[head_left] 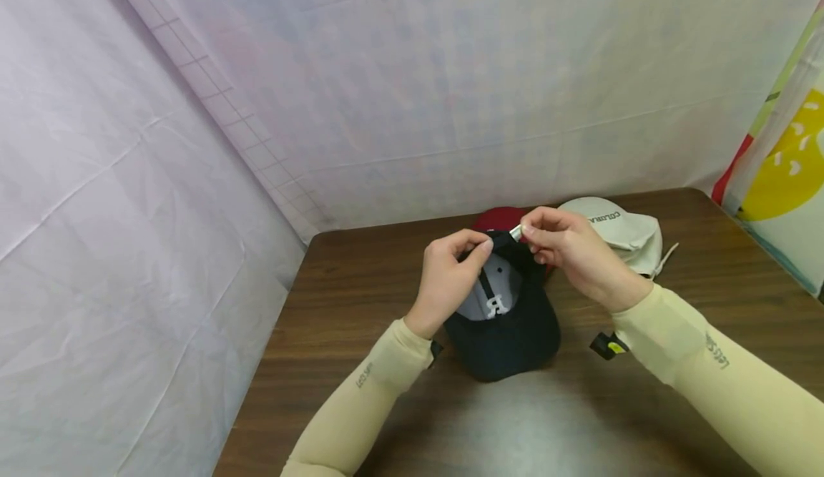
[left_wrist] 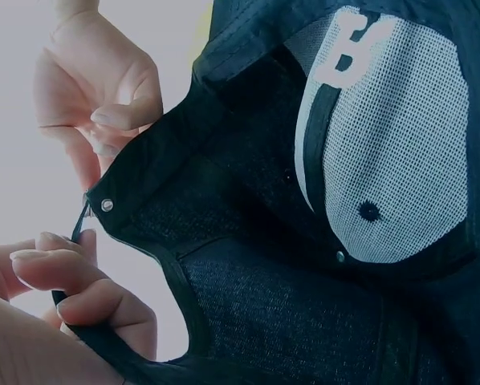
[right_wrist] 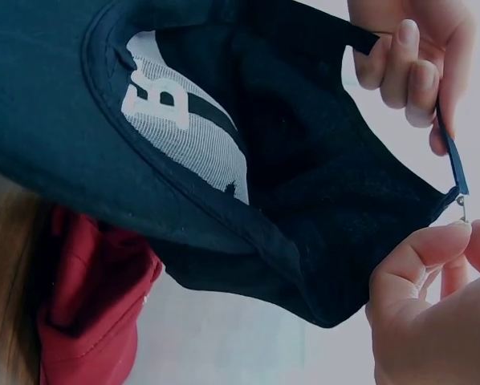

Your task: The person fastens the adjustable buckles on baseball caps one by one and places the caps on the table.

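A black baseball cap [head_left: 508, 346] is held up over the table, its inside facing me and its brim pointing toward me. White mesh lining with the back of a stitched letter shows inside. My left hand [head_left: 447, 273] pinches the cap's narrow back strap [right_wrist: 453, 156] between thumb and fingers. Opposite it, my right hand [head_left: 576, 252] pinches the small metal clasp [head_left: 516, 232] at the rear opening. In the right wrist view, the strap runs from the left fingers down to that clasp. The right fingertips partly hide the clasp.
Behind the black cap lies a red cap [head_left: 498, 217], partly covered by it. A pale cap [head_left: 634, 230] with dark lettering and a loose strap sits beyond my right hand. The wooden table [head_left: 335, 305] backs onto a hanging light cloth [head_left: 418, 91].
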A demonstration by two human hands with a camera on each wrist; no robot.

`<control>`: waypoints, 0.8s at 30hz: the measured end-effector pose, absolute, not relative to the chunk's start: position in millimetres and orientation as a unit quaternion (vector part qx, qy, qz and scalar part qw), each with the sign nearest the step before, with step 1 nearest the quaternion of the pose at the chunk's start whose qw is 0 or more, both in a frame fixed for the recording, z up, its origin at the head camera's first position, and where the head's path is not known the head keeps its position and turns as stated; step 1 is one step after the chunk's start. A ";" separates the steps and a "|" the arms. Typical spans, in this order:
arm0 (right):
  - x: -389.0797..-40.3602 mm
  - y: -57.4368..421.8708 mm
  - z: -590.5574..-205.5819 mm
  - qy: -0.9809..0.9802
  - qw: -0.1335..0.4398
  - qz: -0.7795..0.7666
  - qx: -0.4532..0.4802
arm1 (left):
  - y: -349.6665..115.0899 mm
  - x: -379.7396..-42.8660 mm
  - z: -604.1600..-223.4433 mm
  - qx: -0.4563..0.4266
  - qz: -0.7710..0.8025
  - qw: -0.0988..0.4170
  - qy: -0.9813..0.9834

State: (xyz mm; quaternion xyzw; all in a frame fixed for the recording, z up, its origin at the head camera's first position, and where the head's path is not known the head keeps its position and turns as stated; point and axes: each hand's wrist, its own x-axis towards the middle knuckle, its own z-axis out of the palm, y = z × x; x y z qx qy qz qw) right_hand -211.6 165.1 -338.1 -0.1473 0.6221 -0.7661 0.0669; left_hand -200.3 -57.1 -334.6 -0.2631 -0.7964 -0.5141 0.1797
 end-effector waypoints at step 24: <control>-210.5 156.9 -336.0 0.595 0.064 -0.795 -0.098 | -49.8 -200.1 -329.5 -0.220 -0.526 0.194 -0.799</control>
